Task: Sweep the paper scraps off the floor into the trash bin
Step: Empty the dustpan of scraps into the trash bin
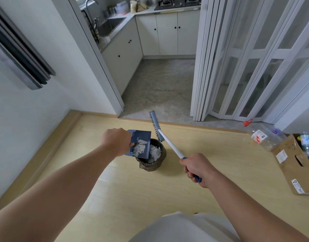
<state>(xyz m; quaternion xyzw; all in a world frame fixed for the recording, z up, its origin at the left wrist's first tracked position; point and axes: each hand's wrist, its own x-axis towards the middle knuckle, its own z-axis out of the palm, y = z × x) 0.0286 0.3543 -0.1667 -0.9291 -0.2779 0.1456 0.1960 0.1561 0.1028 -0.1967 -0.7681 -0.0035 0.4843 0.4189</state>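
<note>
My left hand (115,141) grips a blue dustpan (140,143) and holds it tilted over the left rim of a small dark trash bin (151,165) on the wooden floor. White paper scraps (139,148) lie in the pan, and more paper scraps (155,152) lie inside the bin. My right hand (196,167) holds the blue end of a white-handled broom (169,143). The broom's blue brush head (155,125) is raised off the floor, just beyond the bin.
A cardboard box (293,165) with bottles stands at the right, and a clear plastic bottle (265,139) lies beside it. A folding door (237,67) and the kitchen doorway lie ahead. A white wall runs along the left.
</note>
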